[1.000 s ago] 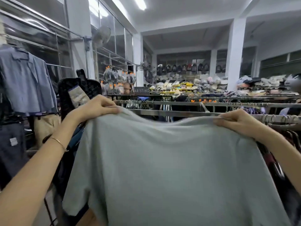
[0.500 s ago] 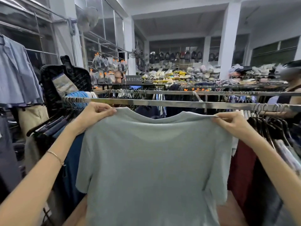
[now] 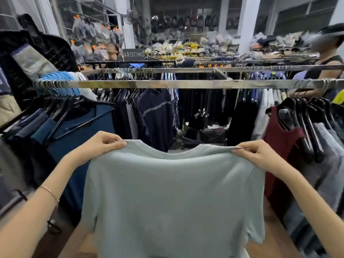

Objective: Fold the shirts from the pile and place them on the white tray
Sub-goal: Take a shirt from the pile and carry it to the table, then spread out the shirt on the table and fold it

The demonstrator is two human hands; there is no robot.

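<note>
While the pale grey-green shirt [image 3: 173,198] hangs spread out in the near middle of the scene, both hands hold it up by its shoulders. The left hand [image 3: 98,146] grips the left shoulder seam, its fingers curled over the top edge of the cloth with the thumb behind. The right hand [image 3: 258,155] pinches the right shoulder seam between thumb and bent fingers. The neckline sags a little between the two hands, and both short sleeves hang loose at the sides. The body of the shirt drops straight down and runs out of the bottom of the view, so its hem cannot be seen. A thin bracelet [image 3: 49,192] sits on the left wrist.

Beyond the shirt, a metal rail [image 3: 167,84] crosses from left to right, with dark clothes hanging beneath it. Near left, a blue top [image 3: 83,131] hangs on a black hanger [image 3: 78,104]. Near right, a dark red top [image 3: 281,142] hangs beside a row of black hangers. Far off stands a dark sign [image 3: 134,54] reading ARISTINO, and a person [image 3: 323,71] stands at the far right behind the rail.
</note>
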